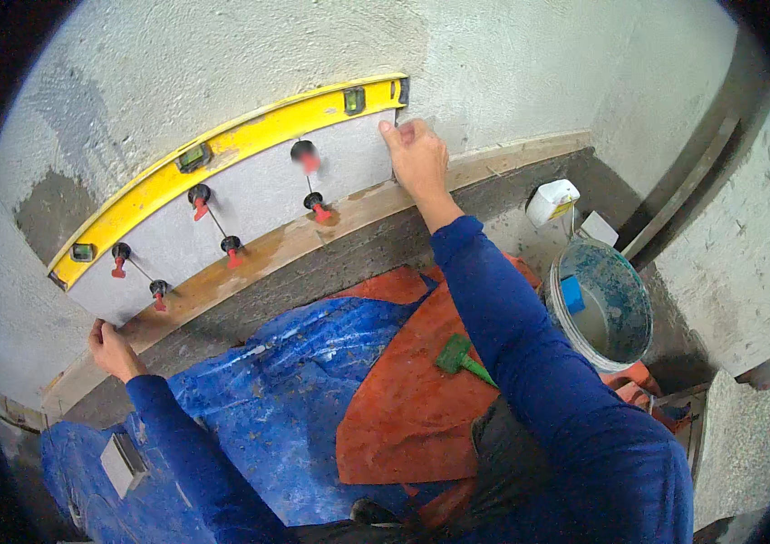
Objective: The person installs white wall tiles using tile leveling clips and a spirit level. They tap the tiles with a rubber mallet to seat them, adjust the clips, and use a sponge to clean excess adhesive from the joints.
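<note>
A row of pale grey tiles (262, 195) stands against the wall on a wooden ledger board (267, 252). Along its top edge lies a long yellow spirit level (267, 131). Several black tile-levelling clips with red handles (201, 199) sit in pairs along the joints. My right hand (421, 159) is at the row's right end, just below the level's end, thumb by the tile edge and fingers curled. Down at the lower left corner my left hand (116, 352) touches the row's edge with its fingers closed. Whatever lies between the fingers of either hand is too small to tell.
A bucket (598, 299) with cloudy water and a blue item stands at right, near a white container (552, 201). A green-headed mallet (454, 354) lies on an orange tarp (403, 426). A blue tarp (285, 399) bears a small stack of tile pieces (122, 464).
</note>
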A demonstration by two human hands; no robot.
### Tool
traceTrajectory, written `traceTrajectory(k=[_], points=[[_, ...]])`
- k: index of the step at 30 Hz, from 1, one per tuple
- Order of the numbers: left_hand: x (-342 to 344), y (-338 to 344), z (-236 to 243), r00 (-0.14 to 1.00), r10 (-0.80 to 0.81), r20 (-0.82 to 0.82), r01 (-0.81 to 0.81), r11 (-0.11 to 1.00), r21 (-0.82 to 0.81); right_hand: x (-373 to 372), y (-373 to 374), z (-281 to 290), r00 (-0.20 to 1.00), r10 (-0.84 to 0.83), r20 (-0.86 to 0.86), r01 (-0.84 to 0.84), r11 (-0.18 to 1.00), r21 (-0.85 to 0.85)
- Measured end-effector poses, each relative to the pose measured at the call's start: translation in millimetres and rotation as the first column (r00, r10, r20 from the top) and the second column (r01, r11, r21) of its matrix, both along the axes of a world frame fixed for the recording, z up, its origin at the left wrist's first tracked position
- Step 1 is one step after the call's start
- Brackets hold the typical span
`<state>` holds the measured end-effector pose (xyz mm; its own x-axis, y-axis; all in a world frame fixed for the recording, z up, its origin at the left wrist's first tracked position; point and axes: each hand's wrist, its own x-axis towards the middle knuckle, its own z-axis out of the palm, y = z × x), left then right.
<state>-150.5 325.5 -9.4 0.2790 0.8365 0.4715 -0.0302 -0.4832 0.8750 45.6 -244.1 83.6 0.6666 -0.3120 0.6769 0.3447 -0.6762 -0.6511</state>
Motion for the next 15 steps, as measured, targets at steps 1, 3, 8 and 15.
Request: traceTrajectory(k=[1,3,8,15], points=[[-1.2,-2.3,0.3,0.999,0.021,0.036,-0.023,0.999,0.031,-0.5,1.2,3.3,0.997,0.034,0.067,-0.039,0.996,0.074],[-2.2,-7.2,0.6,0.997,0.036,0.070,-0.040,0.998,0.051,1.1,5.1,9.3,0.980,0.103,0.169,-0.127,0.982,0.139],[-1.4,-10.5,-0.4,0.998,0.018,0.063,-0.020,0.999,0.029,8.6,10.7,14.0,0.967,0.137,0.213,-0.195,0.939,0.284],[-0.3,-5.5,1.5,0.999,-0.019,0.044,0.020,1.000,-0.014,14.8,10.2,13.3,0.968,0.121,0.219,-0.192,0.920,0.341]])
